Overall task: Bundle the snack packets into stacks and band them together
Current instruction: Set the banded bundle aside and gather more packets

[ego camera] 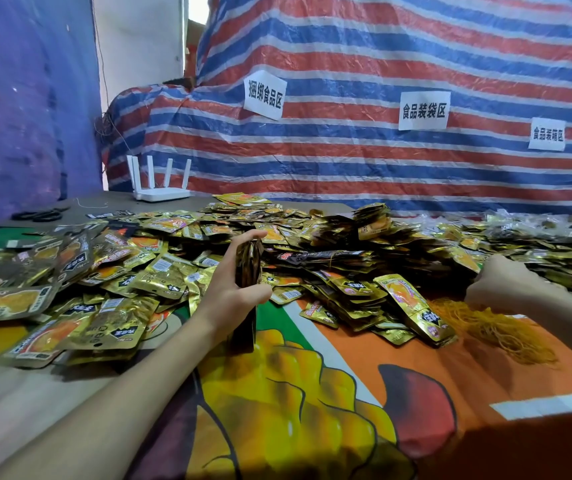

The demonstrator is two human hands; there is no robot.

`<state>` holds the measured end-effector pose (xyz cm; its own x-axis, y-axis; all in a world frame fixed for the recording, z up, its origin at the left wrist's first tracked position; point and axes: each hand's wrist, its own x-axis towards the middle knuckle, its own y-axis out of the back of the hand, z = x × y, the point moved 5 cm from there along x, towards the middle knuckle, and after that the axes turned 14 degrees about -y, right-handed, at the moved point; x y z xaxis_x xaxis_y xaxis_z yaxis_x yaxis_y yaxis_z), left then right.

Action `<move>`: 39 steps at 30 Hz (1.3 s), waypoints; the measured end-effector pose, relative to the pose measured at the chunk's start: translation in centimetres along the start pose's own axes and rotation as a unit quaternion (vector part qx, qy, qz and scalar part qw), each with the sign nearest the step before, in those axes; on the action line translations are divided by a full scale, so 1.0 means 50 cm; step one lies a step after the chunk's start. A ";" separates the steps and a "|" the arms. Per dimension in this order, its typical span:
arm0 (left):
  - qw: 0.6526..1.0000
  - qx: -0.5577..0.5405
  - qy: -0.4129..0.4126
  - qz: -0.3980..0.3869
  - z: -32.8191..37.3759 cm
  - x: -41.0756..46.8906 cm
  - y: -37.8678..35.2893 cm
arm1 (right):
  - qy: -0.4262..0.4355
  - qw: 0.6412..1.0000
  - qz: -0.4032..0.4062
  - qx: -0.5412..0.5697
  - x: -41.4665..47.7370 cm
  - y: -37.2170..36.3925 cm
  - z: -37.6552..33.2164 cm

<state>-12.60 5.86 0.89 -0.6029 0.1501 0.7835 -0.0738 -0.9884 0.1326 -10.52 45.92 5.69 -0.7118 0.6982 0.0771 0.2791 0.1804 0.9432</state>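
We see the left hand (234, 289) clamped round an upright stack of dark, gold-edged foil snack packets (248, 263). The thumb lies on the near side and the fingers wrap over the far side, pressing the packets flat against each other. The stack stands edge-on, its lower end down on the orange, yellow and green printed cloth (312, 393) that covers the table, just in front of the main heap.

The right hand (499, 282) sits well apart at the right, knuckles towards us and fingers curled downward. It is at the top of a tangled pile of thin orange rubber bands (499, 329) (we cannot tell whether it has pinched one, as the fingertips are hidden).

Between and behind the hands spreads a wide heap of loose gold foil snack packets (104, 271), thickest on the left. Towards the middle rear, several packets lie in dense stacks (346, 259).

Farther back on the left lie black scissors (40, 213) and a white router with upright antennas (160, 188). Behind everything hangs a red, white and blue striped tarpaulin (381, 161) with three white paper signs (265, 95) stuck to it.
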 end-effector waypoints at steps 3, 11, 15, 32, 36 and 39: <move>1.000 -0.004 0.001 0.001 0.002 -0.001 0.000 | 0.010 1.000 -0.021 -0.010 0.001 -0.007 -0.004; 1.000 -0.001 0.007 0.000 0.001 -0.001 -0.002 | 0.020 0.994 0.002 -0.107 -0.004 -0.011 0.008; 1.000 0.006 0.005 -0.003 0.003 -0.001 -0.001 | 0.010 0.982 0.018 -0.187 -0.021 -0.024 0.021; 1.000 -0.004 0.020 -0.006 -0.010 0.001 0.001 | 0.038 0.997 0.054 -0.034 0.014 0.053 -0.009; 0.999 -0.023 0.026 0.000 -0.005 0.000 0.000 | 0.142 0.986 0.071 0.058 -0.041 0.077 -0.093; 0.998 -0.042 0.042 0.017 -0.004 0.001 0.007 | 0.249 0.956 0.019 0.155 -0.132 0.064 -0.187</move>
<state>-12.81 5.52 0.87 -0.6710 0.1170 0.7322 -0.1167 -0.9918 0.0516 -10.95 35.40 11.23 -0.8942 0.3055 0.3272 0.4339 0.4121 0.8012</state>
